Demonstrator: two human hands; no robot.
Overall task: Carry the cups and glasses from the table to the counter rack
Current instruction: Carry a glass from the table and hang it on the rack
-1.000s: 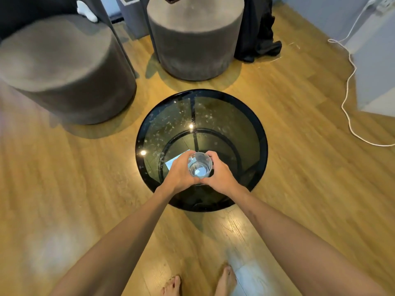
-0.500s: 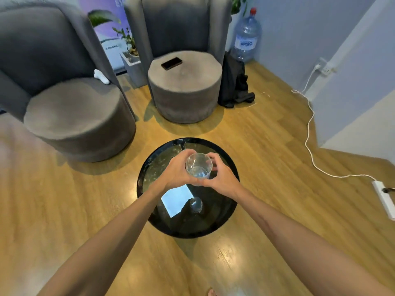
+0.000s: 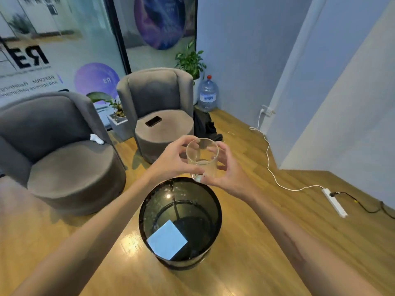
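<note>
Left hand [image 3: 173, 161] and right hand [image 3: 229, 175] cup the clear cylindrical drinking glass [image 3: 202, 160] above the round dark glass tabletop [image 3: 217, 218]; smooth walls could slip; white cable [image 3: 269, 167] might trip.

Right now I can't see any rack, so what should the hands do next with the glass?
Probably keep both hands around the glass, level, and turn away from the table: it's already lifted, and no counter shows here.
</note>
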